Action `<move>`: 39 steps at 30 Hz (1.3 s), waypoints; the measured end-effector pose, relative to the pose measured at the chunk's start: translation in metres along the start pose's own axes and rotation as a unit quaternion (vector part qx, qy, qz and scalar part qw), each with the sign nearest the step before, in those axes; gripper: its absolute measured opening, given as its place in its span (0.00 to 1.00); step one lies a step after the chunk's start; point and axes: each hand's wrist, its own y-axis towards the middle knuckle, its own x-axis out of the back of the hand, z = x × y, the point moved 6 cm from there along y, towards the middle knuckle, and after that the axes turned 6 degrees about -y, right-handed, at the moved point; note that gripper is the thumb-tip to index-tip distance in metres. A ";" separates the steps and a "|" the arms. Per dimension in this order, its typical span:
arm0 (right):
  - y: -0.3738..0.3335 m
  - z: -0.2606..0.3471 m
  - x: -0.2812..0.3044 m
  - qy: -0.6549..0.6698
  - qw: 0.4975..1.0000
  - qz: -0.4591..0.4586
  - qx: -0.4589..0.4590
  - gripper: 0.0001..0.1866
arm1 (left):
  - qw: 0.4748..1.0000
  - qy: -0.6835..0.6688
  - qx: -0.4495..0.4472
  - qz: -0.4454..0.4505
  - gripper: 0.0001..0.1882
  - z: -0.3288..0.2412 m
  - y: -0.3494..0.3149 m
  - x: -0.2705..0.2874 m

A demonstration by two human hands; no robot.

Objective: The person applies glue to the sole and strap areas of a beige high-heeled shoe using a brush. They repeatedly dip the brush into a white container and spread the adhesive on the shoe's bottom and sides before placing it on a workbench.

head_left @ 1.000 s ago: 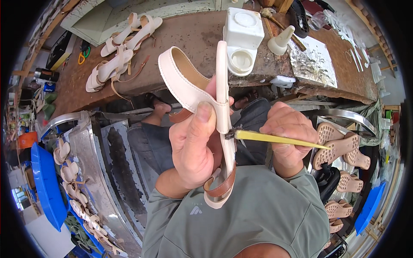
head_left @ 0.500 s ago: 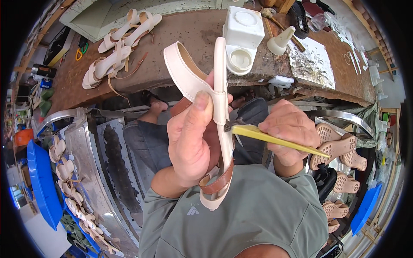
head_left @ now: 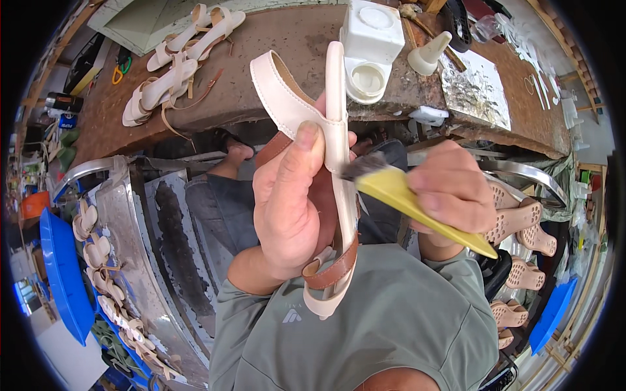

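My left hand (head_left: pixel 292 202) grips a cream sandal (head_left: pixel 336 143) with brown straps, held edge-on in front of my chest, thumb along its upper side. My right hand (head_left: pixel 452 190) holds a yellow-handled brush (head_left: pixel 404 195). Its dark bristles touch the sandal's sole edge near the middle. The heel strap loops up toward the workbench.
A brown workbench (head_left: pixel 280 58) lies ahead with several cream sandals (head_left: pixel 176 65), a white glue container (head_left: pixel 368 45) and a white nozzle cone (head_left: pixel 428 53). Tan soles (head_left: pixel 521 221) are stacked at right. A metal rack (head_left: pixel 130 247) with sandals and a blue tray (head_left: pixel 59 274) stand at left.
The brush has turned from edge-on to flat and its bristles now press on the sole edge. The sandal has shifted slightly right.
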 end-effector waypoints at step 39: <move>0.025 -0.004 -0.021 0.021 1.000 -0.016 -0.014 0.12 | 0.973 -0.081 -0.014 0.217 0.27 -0.012 -0.001 -0.003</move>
